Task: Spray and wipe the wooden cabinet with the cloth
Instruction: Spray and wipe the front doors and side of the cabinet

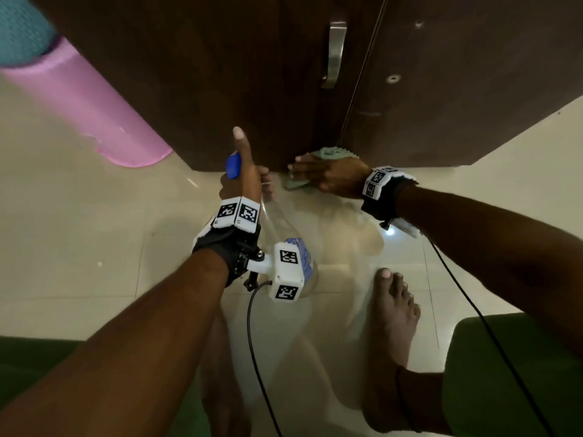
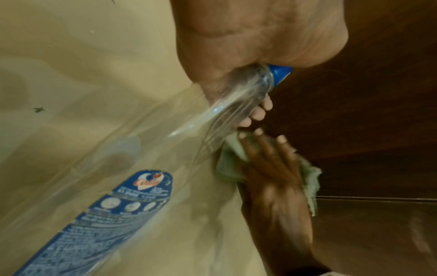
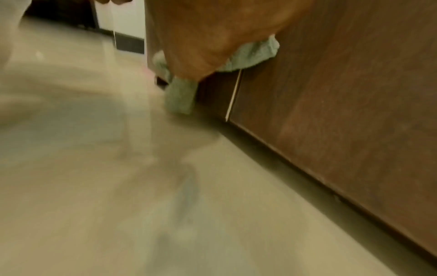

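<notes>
A: Wiping step: right hand (image 1: 328,178), fingers flat, presses the cloth (image 1: 331,152) on the wooden cabinet (image 1: 252,74), low by the floor.

B: Left hand (image 1: 246,175) grips the spray bottle (image 2: 238,104). Next likely: fresh strokes higher up.

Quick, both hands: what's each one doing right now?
Left hand: grips the spray bottle by its neck.
Right hand: fingers straight, presses the cloth against the cabinet.
</notes>
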Demonstrator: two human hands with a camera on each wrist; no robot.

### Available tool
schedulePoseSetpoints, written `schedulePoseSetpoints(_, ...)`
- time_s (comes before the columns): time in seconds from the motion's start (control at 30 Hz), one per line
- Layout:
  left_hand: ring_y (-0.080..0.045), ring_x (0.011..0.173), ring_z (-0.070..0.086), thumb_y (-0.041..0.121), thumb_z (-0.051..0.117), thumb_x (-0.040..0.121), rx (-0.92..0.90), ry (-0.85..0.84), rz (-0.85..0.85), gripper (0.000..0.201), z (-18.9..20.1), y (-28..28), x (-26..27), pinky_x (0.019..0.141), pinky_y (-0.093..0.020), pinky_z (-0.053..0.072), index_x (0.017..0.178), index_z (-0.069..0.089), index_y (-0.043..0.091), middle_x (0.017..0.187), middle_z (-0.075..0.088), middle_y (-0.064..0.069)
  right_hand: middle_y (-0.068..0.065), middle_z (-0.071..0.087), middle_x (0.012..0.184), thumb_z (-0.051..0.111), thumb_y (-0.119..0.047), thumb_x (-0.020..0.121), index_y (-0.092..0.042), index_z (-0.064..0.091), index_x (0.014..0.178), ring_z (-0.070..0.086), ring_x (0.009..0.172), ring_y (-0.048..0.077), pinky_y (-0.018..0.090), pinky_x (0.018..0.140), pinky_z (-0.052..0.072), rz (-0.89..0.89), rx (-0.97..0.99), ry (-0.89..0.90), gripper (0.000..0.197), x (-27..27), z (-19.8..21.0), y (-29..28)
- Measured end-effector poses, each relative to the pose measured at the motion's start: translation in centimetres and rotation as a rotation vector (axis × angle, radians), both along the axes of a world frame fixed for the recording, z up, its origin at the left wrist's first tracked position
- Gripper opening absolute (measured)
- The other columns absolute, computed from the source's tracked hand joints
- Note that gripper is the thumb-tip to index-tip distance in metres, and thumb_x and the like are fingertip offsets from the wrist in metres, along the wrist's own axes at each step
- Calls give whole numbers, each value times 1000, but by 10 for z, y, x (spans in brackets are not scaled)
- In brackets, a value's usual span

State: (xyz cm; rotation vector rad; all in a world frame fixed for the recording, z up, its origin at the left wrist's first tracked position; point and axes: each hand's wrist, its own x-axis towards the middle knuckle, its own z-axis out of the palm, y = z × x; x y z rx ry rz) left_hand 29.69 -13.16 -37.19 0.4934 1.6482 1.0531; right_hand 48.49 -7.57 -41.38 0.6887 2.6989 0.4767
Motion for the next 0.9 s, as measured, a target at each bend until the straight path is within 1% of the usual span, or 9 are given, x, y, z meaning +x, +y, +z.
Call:
schedulePoseSetpoints(0.1,-17,46,53,81,40,85,6,11,-29,74,1,0,9,53,-28,50,73,59,10,56,58,-3,17,41,151,38,-13,102,1,51,135,36,141,35,47,115,32,-63,-68,45,38,5,-2,-6)
schedulePoseSetpoints(0.2,-17,46,55,83,38,83,26,50,-46,78,2,2,16,57,-32,51,76,60,9,60,61,-3,14,48,146,51,-3,95,-1,62,118,36,140,32,50,119,16,30,153,417,25,8,11,-2)
schedulePoseSetpoints(0.3,-18,48,57,82,38,84,40,58,-49,78,9,0,23,61,-34,52,74,60,8,62,62,-5,12,52,144,51,-4,99,-7,54,130,46,136,30,48,115,23,12,374,710,31,-2,53,-4)
schedulePoseSetpoints(0.4,-18,50,58,81,36,86,46,100,-33,76,17,-5,27,63,-36,55,73,60,11,63,62,-5,12,50,145,47,-6,102,-5,59,131,45,136,30,47,116,26,38,404,701,31,0,63,-2)
schedulePoseSetpoints(0.53,-20,52,61,81,34,87,88,146,-25,80,34,-9,24,58,-33,55,81,63,7,66,64,-7,11,40,152,49,-1,99,-2,50,138,34,142,35,45,122,17,-40,155,549,39,35,22,-18)
schedulePoseSetpoints(0.6,-20,52,61,79,34,89,97,146,-38,79,43,-11,22,56,-32,56,86,64,6,72,66,-8,11,44,150,53,1,94,-4,54,134,39,139,35,44,119,20,-138,92,536,41,54,10,-33)
schedulePoseSetpoints(0.67,-21,53,60,77,35,91,111,153,-36,72,47,-14,26,60,-35,56,78,62,12,70,65,-7,12,48,146,47,4,89,-7,62,125,47,134,32,48,111,28,-236,170,611,41,59,10,-43)
schedulePoseSetpoints(0.77,-22,55,58,73,40,92,110,162,-29,60,53,-26,37,71,-43,58,68,57,20,62,61,-4,14,55,140,54,2,85,-14,61,129,50,120,27,44,94,35,-406,415,945,47,32,43,-53)
schedulePoseSetpoints(0.9,-20,57,59,72,40,93,104,192,-72,53,56,-33,47,78,-46,59,74,59,26,67,64,-2,19,62,127,49,-6,95,-8,64,125,48,107,24,39,83,40,-578,715,1475,33,-16,105,-47)
